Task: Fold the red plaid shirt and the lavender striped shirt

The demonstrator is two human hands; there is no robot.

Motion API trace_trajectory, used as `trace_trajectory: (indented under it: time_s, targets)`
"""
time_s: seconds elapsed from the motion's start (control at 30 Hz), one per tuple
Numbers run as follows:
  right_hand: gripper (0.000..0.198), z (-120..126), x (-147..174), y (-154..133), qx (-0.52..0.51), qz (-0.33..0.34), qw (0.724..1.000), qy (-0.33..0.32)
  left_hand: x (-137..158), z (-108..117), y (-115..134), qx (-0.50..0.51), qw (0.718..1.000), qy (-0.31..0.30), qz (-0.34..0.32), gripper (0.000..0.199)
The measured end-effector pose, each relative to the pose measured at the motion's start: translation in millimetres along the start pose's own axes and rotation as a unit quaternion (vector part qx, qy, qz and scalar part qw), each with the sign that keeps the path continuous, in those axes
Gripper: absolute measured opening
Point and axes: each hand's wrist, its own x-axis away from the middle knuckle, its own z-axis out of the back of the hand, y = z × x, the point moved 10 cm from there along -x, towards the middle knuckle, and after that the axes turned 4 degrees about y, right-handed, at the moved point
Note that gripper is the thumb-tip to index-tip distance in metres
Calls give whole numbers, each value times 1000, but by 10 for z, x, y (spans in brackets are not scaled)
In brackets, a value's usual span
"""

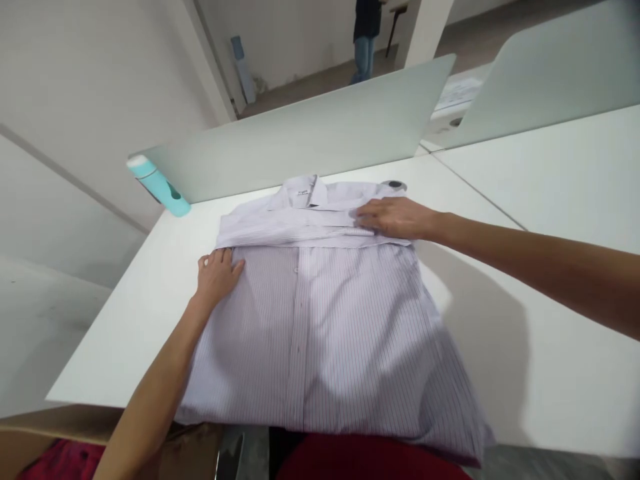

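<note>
A pale striped button-up shirt lies front up on the white table, its collar at the far side and its hem hanging at the near edge. The sleeves are laid across the upper chest in a flat band. My left hand rests on the shirt's left side, just under that band, fingers stretched out and partly tucked at its edge. On the right, my right hand lies flat over the folded sleeves, its fingertips slightly blurred.
A frosted divider runs along the table's back edge. At the back left corner stands a turquoise bottle-shaped object. A grey cable grommet sits behind the shirt. Below left is a cardboard box. Beyond the divider, a person stands.
</note>
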Motion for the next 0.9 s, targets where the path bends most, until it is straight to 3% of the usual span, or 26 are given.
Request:
trace_trajectory:
  time_s: [0.1,0.27,0.37,0.5,0.6,0.73,0.9]
  targets:
    - [39,89,105,60,-1,-35,999,-2,28,58,-16,21,1000,12,-10,47]
    - [44,548,161,331,7,-192,978,82,5,314,-54,47,995,90,12,46]
    - [46,401,105,211,-13,-173,982,74,-72,340,64,54,993,101,7,46]
    - [63,-184,87,-107,-59,-90,994,2,-141,92,290,84,996,33,-15,43]
    - [71,-442,165,-75,-73,-121,990,-14,-124,-24,309,118,993,20,10,42]
    - [75,-410,160,9,-102,-156,982,-29,-114,-23,253,142,989,33,37,34]
    - [68,-128,-76,65,-128,-244,961,-6,-190,26,182,165,980,84,75,31]
